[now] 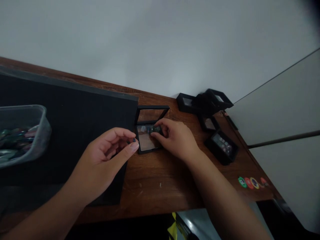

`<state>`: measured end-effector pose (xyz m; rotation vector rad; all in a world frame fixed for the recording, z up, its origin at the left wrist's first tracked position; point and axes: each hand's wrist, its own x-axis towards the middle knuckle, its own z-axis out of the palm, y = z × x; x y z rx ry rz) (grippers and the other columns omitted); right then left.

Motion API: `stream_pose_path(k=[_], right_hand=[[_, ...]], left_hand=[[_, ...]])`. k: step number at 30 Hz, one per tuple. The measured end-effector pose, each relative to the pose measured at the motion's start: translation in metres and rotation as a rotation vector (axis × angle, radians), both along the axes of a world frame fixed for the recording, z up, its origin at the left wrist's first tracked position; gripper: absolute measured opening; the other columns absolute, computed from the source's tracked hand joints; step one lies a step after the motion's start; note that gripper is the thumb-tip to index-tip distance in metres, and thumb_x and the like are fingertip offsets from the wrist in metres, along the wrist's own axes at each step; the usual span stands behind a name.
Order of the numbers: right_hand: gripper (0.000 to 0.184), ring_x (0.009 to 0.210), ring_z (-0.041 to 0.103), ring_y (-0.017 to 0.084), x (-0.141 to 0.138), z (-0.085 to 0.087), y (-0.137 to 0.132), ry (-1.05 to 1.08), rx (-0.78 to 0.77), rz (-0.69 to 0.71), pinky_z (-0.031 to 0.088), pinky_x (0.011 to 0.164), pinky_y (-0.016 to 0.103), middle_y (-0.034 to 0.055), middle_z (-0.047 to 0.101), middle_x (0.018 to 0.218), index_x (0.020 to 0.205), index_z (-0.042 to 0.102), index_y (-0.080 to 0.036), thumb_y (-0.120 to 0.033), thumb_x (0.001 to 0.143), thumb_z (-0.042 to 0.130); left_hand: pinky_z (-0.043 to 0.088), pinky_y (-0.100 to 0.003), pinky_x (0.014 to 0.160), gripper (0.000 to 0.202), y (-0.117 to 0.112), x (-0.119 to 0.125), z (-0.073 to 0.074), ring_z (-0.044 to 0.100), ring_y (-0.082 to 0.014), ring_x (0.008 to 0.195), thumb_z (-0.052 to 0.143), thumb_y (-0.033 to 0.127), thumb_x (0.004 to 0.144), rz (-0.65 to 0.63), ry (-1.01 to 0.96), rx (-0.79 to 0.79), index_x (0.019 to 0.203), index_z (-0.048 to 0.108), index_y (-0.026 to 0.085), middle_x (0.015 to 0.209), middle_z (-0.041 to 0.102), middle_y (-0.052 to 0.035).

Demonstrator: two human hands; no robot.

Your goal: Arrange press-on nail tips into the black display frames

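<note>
A black hinged display case [149, 150] stands open on the wooden table, its lid raised at the back and a clear panel in its base. Small stones [143, 129] lie in a row along the back of that base. My right hand [176, 138] reaches in from the right, thumb and forefinger pinched around a small dark stone at the row; its exact shape is partly hidden. Just left of the case, my left hand [107, 153] pinches a tiny dark stone [134, 140] between thumb and forefinger.
A clear plastic tub [43, 130] of mixed stones sits on a black mat [82, 113] at left. Several black cases [211, 103] are piled at back right, near another filled case [222, 146]. Round colourful stickers [254, 182] lie at right. A white wall [150, 50] rises behind.
</note>
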<state>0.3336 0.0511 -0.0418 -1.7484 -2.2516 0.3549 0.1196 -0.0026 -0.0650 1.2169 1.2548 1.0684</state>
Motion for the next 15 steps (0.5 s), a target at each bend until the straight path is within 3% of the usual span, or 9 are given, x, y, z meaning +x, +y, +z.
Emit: stream_pose_path(k=[10,15], right_hand=[[0.023,0.062,0.055,0.013,0.009,0.009,-0.001,-0.003,-0.034,0.017,0.028,0.058,0.027,-0.0042,0.066,0.069,0.101,0.071,-0.025,-0.023,0.08,0.065],[0.014,0.062,0.054,0.013,0.01,0.004,0.003,-0.011,-0.047,0.023,0.026,0.057,0.027,-0.0037,0.065,0.07,0.094,0.071,-0.024,-0.028,0.082,0.067]], left_hand=[[0.057,-0.019,0.078,0.026,-0.001,-0.002,-0.003,0.069,-0.0122,0.085,0.076,0.045,0.083,-0.009,0.031,0.016,0.097,0.069,0.025,0.093,0.073,0.0012],[0.057,-0.018,0.079,0.024,0.0,-0.002,-0.003,0.069,-0.0119,0.087,0.076,0.042,0.083,-0.03,-0.044,-0.011,0.097,0.069,0.024,0.093,0.074,0.001]])
